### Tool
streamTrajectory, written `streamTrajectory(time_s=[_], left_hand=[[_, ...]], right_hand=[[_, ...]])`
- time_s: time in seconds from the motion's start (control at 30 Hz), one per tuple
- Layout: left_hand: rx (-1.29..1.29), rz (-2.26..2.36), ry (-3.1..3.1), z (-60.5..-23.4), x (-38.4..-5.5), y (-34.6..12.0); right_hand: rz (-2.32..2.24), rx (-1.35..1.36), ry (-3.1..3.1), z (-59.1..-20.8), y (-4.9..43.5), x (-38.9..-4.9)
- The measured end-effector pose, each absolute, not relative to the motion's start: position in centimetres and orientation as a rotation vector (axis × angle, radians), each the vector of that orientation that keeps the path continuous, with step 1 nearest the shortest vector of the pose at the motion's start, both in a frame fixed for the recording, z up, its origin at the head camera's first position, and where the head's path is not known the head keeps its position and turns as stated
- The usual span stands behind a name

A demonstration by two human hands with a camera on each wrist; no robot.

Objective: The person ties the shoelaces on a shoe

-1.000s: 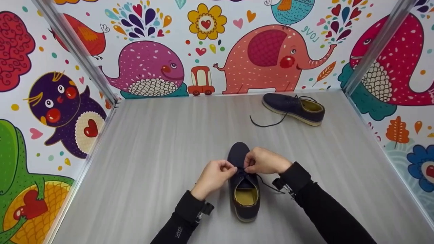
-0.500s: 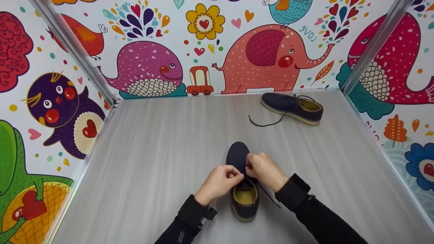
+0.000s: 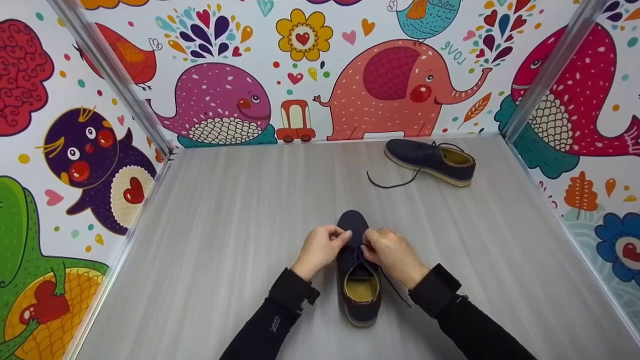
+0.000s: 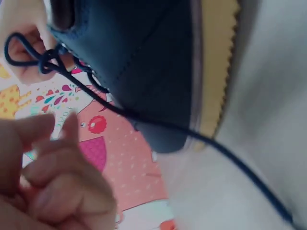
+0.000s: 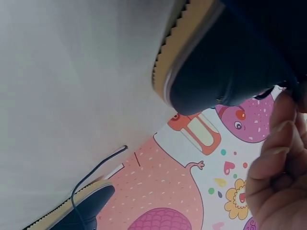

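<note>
A dark navy lace-up shoe (image 3: 353, 225) stands upright on the floor, toe pointing away from me. My right hand (image 3: 393, 254) pinches its shoelace (image 4: 165, 125) over the lacing. The left wrist view shows a loop and a loose knot (image 4: 47, 62) in that lace, close to the right fingers, with a long end running down across the shoe's side. My left hand (image 3: 320, 248) hovers at the left of the toe, its fingers bent. Between its thumb and fingertips a gap shows in the left wrist view, with nothing held there.
A second navy shoe (image 3: 425, 159) lies near the back wall at the right, one lace end (image 3: 392, 186) stretched on the grey floor (image 3: 240, 210). Panels printed with cartoon animals (image 3: 222, 102) enclose the floor at the back and both sides.
The left hand has dipped toward the shoe opening, then moved forward and left to beside the toe. The right hand stays at the lacing; the lace end at right has swung closer to the shoe.
</note>
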State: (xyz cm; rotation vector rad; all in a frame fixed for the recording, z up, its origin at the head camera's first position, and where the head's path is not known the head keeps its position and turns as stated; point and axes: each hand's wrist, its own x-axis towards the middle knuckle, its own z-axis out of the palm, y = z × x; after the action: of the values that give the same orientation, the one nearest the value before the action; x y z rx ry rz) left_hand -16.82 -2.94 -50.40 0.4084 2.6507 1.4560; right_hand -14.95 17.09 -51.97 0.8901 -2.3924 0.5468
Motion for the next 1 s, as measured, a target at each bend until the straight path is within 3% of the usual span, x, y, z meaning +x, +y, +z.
streamTrajectory(time_s=[0.57, 0.8, 1.0], left_hand=[[0.371, 1.641, 2.117, -51.2, -17.5, -3.1], [0.399, 1.701, 2.147, -50.6, -16.8, -3.1], [0.376, 1.720, 2.136, -50.3, -16.2, -3.5]], right_hand=[[0.673, 1.018, -2.298, -52.6, 18.0, -15.3], [0.870, 0.839, -2.285, -51.3, 17.1, -12.5], [0.764, 0.698, -2.329, -51.3, 15.6, -10.6]])
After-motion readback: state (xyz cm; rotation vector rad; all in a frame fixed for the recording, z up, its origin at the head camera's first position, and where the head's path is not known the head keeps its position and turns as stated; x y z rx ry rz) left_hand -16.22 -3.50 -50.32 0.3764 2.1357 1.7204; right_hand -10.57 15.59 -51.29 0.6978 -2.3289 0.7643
